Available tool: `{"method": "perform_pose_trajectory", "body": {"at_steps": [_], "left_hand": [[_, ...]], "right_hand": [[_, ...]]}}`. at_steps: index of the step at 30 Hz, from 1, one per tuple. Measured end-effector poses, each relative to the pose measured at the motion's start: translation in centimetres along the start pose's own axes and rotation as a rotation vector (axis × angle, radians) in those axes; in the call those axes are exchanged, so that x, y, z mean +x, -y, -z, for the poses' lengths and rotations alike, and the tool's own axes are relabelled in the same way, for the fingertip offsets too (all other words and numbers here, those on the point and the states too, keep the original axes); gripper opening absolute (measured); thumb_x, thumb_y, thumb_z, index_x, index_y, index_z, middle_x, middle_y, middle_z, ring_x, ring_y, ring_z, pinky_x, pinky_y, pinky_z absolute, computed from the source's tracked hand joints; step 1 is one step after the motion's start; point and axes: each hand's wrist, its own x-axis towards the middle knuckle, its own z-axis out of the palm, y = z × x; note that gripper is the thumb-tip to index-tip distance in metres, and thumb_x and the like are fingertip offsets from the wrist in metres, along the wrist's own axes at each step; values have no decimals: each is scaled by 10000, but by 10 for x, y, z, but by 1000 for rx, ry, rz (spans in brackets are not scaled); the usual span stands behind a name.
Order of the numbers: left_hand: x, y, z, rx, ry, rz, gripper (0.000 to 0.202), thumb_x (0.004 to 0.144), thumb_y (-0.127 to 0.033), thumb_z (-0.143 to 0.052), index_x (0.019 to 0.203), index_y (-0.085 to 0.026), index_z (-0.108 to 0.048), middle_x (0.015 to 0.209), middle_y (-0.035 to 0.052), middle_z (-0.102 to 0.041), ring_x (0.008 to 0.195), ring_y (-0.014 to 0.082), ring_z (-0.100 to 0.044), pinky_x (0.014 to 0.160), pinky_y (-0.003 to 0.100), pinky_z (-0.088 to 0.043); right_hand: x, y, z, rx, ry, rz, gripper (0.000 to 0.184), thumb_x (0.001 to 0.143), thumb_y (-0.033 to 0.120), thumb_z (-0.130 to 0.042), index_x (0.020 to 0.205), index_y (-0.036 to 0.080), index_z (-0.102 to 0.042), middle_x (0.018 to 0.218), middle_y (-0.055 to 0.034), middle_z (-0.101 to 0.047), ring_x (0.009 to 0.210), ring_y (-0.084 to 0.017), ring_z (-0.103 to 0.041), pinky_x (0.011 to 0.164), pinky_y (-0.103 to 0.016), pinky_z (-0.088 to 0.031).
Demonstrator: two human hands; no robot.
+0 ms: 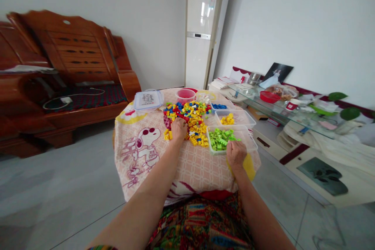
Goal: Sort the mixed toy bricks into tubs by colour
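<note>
On the cloth-covered table lies a heap of mixed toy building bricks, yellow, red, blue and white. My left hand reaches into its near left side, fingers curled down among the bricks; what they grip, if anything, is hidden. A clear plastic box of green bricks stands to the right of the heap. At that box's near edge my right hand is closed like a fist, knuckles up. Green bricks show just beyond its fingers, but I cannot make out what is inside it.
Behind the green box stand a clear box with yellow bricks and another with blue bricks. A pink tub and a lidded box sit at the back. A cluttered glass-topped cabinet is right; a wooden sofa, left.
</note>
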Motion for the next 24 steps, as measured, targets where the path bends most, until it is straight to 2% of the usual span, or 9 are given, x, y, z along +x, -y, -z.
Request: {"method": "perform_pose_trajectory", "body": {"at_steps": [6,9,13,17,21,24], "left_hand": [[2,7,-1,-74,-105,73,479,786,-61,-583,1234,-151,-726,1256,142,-717,1175,267,-672,1044,355,-528],[2,11,-1,-44,-81,67,489,786,-99,-616,1263,-130,-718,1261,163,-725,1194,293,-667,1067,381,-513],[1,13,-1,-6,-22,57,413,816,-169,-650,1214,-149,-756,1195,155,-761,1123,301,-694,1044,402,-516],[1,15,-3,-38,-87,29,404,798,-135,-642,1177,-166,-777,1186,133,-774,1123,291,-697,1064,406,-510],[3,16,-4,-129,-127,-20,350,740,-73,-614,1007,-184,-812,1097,94,-795,1086,265,-709,1054,386,-525],[3,17,-6,-170,-155,-18,303,718,-63,-602,914,-171,-807,1041,96,-794,1059,267,-713,1037,390,-537]], "right_hand": [[-1,1,0,-19,-17,13,387,1034,230,-423,660,238,-520,663,-57,-611,689,-214,-514,715,-347,-319],[0,0,0,-20,-21,22,392,1038,225,-422,659,237,-518,660,-53,-608,687,-211,-518,712,-347,-320],[-1,-1,-1,-17,-24,24,383,1028,227,-432,658,236,-528,659,-59,-615,687,-216,-516,710,-349,-324],[-1,-1,-1,-22,-35,31,384,1026,225,-433,654,236,-527,655,-59,-610,688,-218,-518,713,-352,-331],[0,0,-1,-28,-41,25,387,1024,223,-429,648,238,-522,656,-58,-606,690,-216,-520,709,-351,-329],[0,-1,-1,-26,-42,34,387,1024,223,-428,649,236,-525,661,-61,-612,684,-216,-515,703,-352,-326]]}}
